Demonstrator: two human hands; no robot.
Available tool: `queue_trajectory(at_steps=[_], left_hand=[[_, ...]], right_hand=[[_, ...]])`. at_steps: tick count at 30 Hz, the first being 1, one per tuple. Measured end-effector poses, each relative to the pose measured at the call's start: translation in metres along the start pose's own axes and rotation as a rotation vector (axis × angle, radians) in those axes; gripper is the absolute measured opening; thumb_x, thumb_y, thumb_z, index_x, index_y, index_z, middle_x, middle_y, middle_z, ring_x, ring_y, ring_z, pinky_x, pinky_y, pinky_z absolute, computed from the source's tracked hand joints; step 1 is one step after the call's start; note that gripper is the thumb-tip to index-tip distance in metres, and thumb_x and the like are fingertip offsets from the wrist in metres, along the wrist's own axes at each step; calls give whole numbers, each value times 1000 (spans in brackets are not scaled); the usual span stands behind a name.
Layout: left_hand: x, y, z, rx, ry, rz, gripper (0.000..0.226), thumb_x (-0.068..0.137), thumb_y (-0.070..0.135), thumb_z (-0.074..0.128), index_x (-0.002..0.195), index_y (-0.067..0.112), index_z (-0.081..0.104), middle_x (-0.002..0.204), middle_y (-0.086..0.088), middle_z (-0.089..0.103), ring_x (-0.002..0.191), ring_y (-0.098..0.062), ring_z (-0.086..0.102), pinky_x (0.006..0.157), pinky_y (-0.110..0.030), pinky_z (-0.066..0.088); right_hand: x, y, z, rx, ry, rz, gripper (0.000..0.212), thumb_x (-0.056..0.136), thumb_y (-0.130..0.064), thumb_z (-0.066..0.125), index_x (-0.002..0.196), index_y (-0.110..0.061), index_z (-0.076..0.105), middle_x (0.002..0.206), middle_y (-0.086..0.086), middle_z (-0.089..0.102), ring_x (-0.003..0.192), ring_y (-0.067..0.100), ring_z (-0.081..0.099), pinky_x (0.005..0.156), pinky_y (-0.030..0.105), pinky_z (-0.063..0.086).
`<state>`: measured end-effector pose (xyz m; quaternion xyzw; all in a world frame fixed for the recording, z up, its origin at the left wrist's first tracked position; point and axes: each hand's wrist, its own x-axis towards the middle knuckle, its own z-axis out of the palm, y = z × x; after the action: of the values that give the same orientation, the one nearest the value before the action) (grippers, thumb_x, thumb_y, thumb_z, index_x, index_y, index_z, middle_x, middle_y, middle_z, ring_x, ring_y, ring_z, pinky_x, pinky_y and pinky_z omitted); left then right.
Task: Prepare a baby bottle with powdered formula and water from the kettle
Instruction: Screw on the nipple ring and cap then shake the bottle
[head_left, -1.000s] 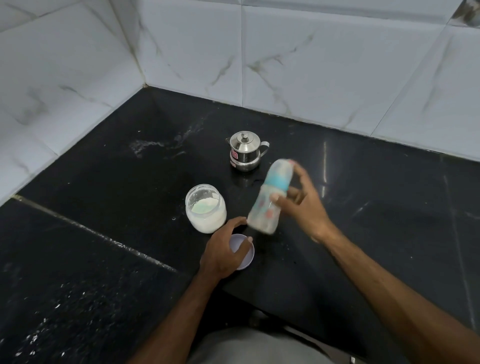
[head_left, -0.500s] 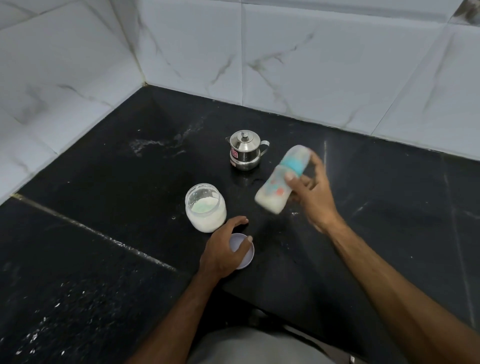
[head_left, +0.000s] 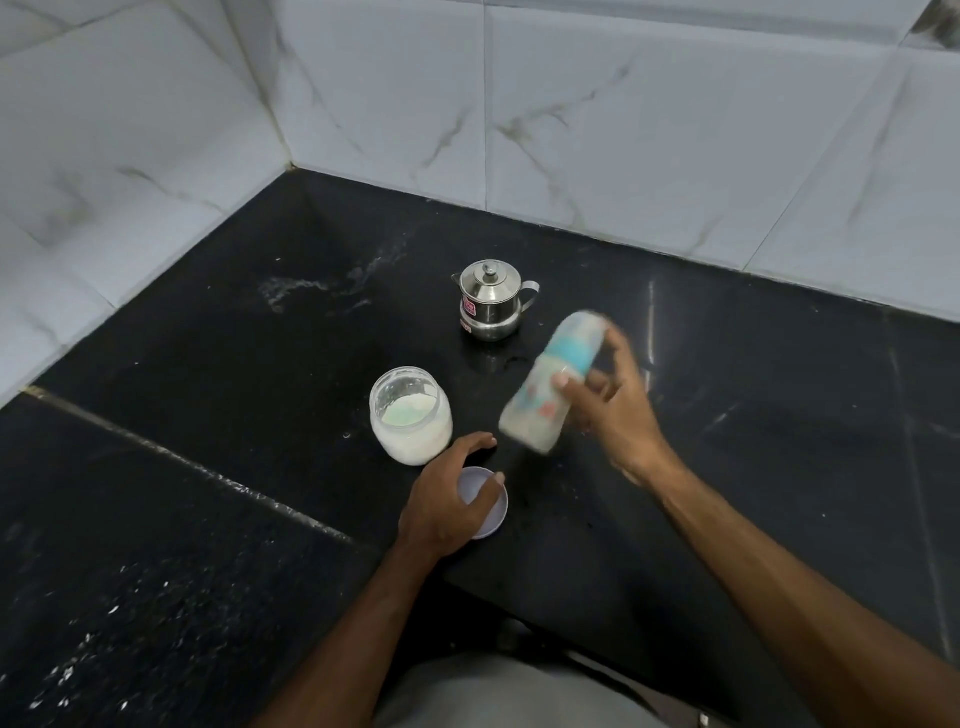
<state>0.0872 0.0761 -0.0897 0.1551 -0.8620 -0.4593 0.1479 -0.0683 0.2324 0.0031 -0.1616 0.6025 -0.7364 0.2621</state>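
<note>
My right hand grips a capped baby bottle with a blue collar, tilted in the air above the black counter and blurred by motion. White liquid shows in its lower part. My left hand rests on a pale round lid lying flat on the counter, fingers curved over its edge. An open glass jar of white powder stands just left of the bottle. A small steel kettle with its lid on stands behind them.
The black stone counter runs into a corner of white marble-tiled walls at the back and left. A seam crosses the counter at left, with white specks spilled near the front left. The counter's front edge is near my body.
My right hand has swung the bottle up to the right and back down toward the left, a shaking motion. My left hand has stayed on the lid.
</note>
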Motion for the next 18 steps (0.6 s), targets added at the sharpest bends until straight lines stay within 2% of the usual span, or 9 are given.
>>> queue_trajectory(at_steps=[2,3,7,10,14,16,18], left_hand=[[1,0,0,-6,-21,-14,48,85,43,67,128,26,57,126,17,61,118,0,56,99,-25,47],[1,1,0,-5,-26,-19,47,85,43,67,128,28,56,127,18,60,118,0,56,99,-25,47],[0,2,-1,20,-14,-21,44,85,42,64,127,35,53,123,26,58,117,6,53,99,-19,45],[0,2,0,14,-14,-21,44,86,39,65,128,29,56,125,21,60,118,4,54,100,-20,45],[-1,3,0,5,-6,-18,44,86,37,65,128,26,57,125,19,61,118,2,55,101,-22,45],[-1,3,0,5,-9,-21,44,86,38,64,128,27,56,125,19,60,119,2,54,101,-22,45],[-1,4,0,11,-11,-24,45,86,39,64,128,27,56,126,18,60,119,2,54,101,-21,44]], right_hand=[[-10,8,2,-138,-203,84,86,73,-20,78,144,-33,30,114,14,70,100,27,71,74,37,60],[-11,11,1,-157,-221,87,86,74,-20,78,143,-34,30,113,12,70,101,27,71,77,38,60],[5,3,-3,-180,-44,32,91,76,-23,76,148,-31,21,115,6,68,98,16,71,72,29,60],[29,-7,-5,-266,-52,-45,95,80,-12,76,152,-24,15,120,1,62,103,13,69,77,24,58],[69,-20,-2,-454,-104,-192,82,79,-8,78,144,-16,29,131,7,54,116,19,60,92,33,55],[85,-20,0,-511,-115,-216,77,78,-11,80,140,-17,35,130,5,56,116,18,59,91,31,53],[98,-19,3,-557,-121,-239,75,75,-12,82,136,-17,39,123,-5,56,111,11,59,86,23,53]])
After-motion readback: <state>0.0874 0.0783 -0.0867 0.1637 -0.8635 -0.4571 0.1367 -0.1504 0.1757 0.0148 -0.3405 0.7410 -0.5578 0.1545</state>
